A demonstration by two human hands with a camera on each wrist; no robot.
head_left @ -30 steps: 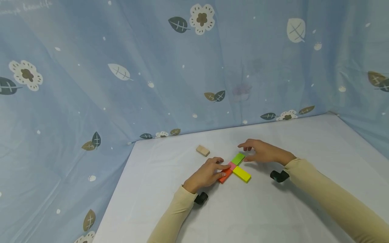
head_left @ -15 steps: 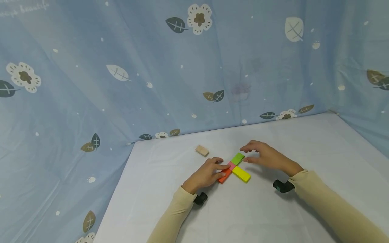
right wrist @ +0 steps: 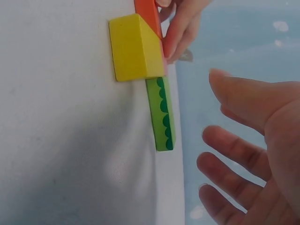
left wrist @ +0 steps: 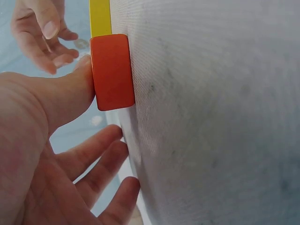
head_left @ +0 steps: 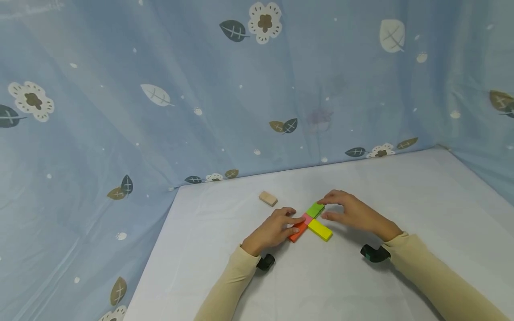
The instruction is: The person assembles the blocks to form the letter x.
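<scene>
While the left hand [head_left: 273, 230] rests on the orange block [head_left: 298, 232] with thumb pressed against its edge and fingers straight, the right hand [head_left: 353, 211] hovers released, fingers relaxed, just right of the green block [head_left: 315, 209]. Orange, pink [head_left: 307, 219], green and yellow [head_left: 320, 230] blocks lie touching mid-bench [head_left: 361, 285]. A plain wooden block [head_left: 268, 198] sits apart, far-left.

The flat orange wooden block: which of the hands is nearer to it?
Left. The left hand rests against the flat orange wooden block, thumb on its edge. The right hand hovers apart on the far side, beside the green block.
</scene>
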